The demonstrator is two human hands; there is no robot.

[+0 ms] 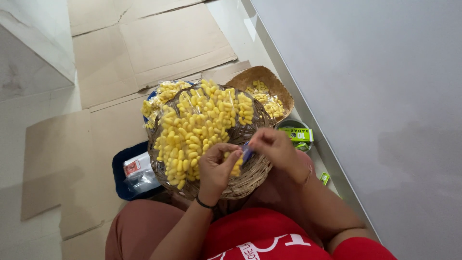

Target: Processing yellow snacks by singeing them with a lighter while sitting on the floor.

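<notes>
A round woven basket (250, 179) rests on my lap, heaped with clear packets of small yellow snack pieces (195, 127). My left hand (217, 168) is closed around one such packet of yellow pieces at the basket's near rim. My right hand (274, 147) pinches the top of the same packet, where a small blue strip (247, 151) shows between the two hands. Both hands meet over the basket's right front edge.
A shallow brown woven tray (279, 86) with loose yellow pieces lies beyond the basket. A dark blue tray (120, 180) with plastic bags sits to the left, a green box (298, 135) in a bowl to the right. Flattened cardboard (159, 43) covers the floor; a grey wall (375, 96) stands right.
</notes>
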